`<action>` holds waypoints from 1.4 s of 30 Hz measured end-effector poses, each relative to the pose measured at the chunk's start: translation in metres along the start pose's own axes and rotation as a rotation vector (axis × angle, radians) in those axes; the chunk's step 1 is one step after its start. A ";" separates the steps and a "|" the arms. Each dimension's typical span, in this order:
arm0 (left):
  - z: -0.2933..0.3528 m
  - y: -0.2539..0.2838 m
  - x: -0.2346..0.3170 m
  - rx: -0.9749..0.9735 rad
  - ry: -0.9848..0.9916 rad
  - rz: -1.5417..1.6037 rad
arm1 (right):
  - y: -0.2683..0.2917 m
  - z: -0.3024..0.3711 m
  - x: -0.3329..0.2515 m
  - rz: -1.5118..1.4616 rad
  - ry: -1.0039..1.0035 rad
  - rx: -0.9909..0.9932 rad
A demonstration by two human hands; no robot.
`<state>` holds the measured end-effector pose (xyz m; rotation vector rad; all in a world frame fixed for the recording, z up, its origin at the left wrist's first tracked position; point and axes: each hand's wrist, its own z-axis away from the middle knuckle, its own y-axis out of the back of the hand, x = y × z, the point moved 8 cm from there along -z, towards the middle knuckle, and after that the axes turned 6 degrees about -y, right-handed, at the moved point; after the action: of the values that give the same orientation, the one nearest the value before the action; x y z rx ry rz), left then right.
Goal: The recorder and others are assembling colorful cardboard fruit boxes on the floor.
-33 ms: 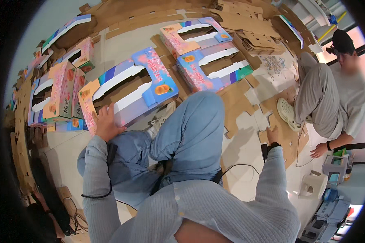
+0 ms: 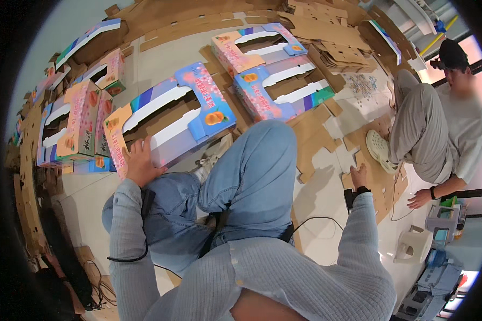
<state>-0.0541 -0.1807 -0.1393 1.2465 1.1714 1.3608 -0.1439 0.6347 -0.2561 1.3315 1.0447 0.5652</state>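
Note:
In front of my left knee lies a colourful printed cardboard carton (image 2: 172, 156), pink, blue and orange, with a large opening in its top and white flap edges. My left hand (image 2: 141, 163) rests on its near left corner, fingers spread over the edge and thumb against the side. Off to the right of my knees, my right hand (image 2: 360, 177) is over the cardboard-strewn floor, its fingers apart and nothing visible in them. A flat brown cardboard sheet (image 2: 377, 160) lies beneath and beyond it.
Two similar printed cartons (image 2: 284, 85) stand beyond my knee; more printed cartons (image 2: 72, 120) stand at left. Flattened brown cardboard (image 2: 337, 51) is stacked at the back, near scattered small bits (image 2: 361, 85). A co-worker (image 2: 439, 117) crouches at right, near plastic stools (image 2: 414, 243). A cable (image 2: 318, 218) lies nearby.
My right hand has shifted very slightly, and the co-worker's lower hand has moved a little to the left. My left hand and the carton stay where they were.

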 end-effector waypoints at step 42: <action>-0.079 0.081 0.072 0.303 -0.060 -0.040 | -0.023 -0.052 0.074 -1.398 -0.511 -0.535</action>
<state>-0.1393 -0.1239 -0.0531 1.4564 1.3889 1.1370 -0.1592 0.7180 -0.2941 0.0591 1.0191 -0.5172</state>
